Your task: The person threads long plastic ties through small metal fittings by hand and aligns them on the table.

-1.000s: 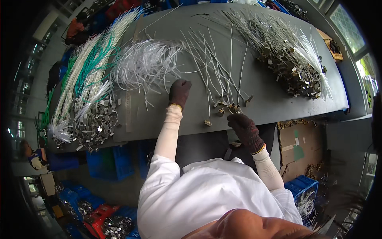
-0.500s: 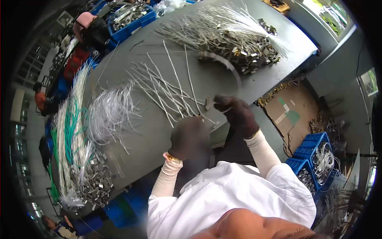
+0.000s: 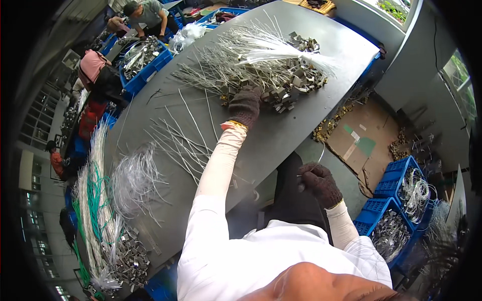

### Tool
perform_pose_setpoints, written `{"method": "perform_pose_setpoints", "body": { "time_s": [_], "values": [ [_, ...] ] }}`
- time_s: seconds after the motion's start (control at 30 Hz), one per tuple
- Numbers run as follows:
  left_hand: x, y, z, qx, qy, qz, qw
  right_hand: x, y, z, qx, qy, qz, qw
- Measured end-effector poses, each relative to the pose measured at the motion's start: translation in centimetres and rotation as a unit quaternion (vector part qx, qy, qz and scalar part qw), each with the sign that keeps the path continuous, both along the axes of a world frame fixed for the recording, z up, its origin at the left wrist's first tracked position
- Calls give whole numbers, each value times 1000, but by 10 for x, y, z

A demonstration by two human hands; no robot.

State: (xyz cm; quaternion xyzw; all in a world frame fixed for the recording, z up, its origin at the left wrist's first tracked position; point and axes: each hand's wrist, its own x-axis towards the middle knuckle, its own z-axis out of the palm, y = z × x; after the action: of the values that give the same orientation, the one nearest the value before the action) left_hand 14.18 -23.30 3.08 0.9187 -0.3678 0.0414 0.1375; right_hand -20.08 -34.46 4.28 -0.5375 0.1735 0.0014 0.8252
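Observation:
My left hand [image 3: 244,106], in a dark knitted glove, reaches forward across the table to the near edge of a big pile of metal-tipped wires [image 3: 226,57]. Its fingertips touch the small metal pieces [image 3: 286,93] there, and whether they grip one is hidden. My right hand [image 3: 320,184], gloved the same way, is closed in front of my lap, past the table edge. A thin pale wire [image 3: 322,151] rises from its fingers. Loose wires [image 3: 175,143] lie spread on the table beside my left forearm.
On the grey table [image 3: 138,113], a clear plastic strand tangle [image 3: 138,173] and long white and green wire bundles [image 3: 95,185] lie left. Blue crates [image 3: 394,178] with wires and metal parts stand right, by a cardboard sheet [image 3: 359,133]. Other people [image 3: 148,17] work far left.
My left hand has moved forward from the table's near edge to the big pile. My right hand has drawn back and down toward my lap. The view has shifted.

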Motion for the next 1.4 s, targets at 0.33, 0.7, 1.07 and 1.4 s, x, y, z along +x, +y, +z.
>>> {"method": "perform_pose_setpoints", "body": {
  "time_s": [0.33,0.7,1.07,1.4],
  "values": [
    [-114,90,31,-144,80,-56,985,46,17,-19,5,-22,71,997],
    [-255,184,20,-79,-1,-71,994,88,77,-1,-391,-308,98,862],
    [-337,264,83,-305,130,-193,924,75,163,55,45,-293,187,937],
    [-354,314,58,-344,90,-78,931,92,157,98,66,-171,150,971]
  ]
}}
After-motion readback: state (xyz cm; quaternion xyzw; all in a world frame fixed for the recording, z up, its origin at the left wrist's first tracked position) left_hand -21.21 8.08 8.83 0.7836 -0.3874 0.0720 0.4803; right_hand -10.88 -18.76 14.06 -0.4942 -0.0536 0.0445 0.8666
